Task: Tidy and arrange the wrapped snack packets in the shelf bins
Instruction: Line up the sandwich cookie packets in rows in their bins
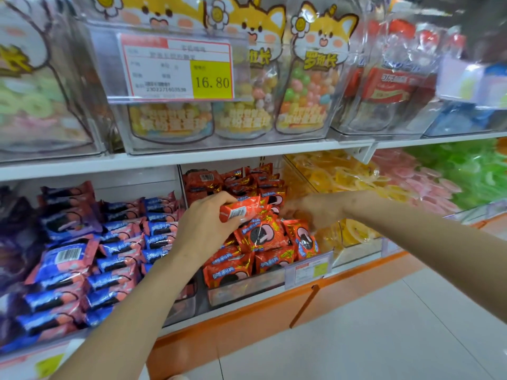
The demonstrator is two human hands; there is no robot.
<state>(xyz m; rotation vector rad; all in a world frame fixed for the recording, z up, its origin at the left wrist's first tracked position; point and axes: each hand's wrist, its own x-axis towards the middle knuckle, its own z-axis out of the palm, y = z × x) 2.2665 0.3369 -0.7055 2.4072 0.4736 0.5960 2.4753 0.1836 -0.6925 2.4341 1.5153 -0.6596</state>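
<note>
Blurring hides right hand fingers, which hang over red packets; grip impossible to tell. Upper bins cut off by frame top. White shelf board above both hands; orange shelf base and pale floor tiles below forearms. Left hand clasps one red snack packet, raised above clear bin full of matching packets. Blue packets left of left hand; yellow sweets right of right hand.

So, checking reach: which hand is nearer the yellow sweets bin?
Right. The right hand sits just left of the yellow sweets bin; the left hand is further left, gripping a red packet.
</note>
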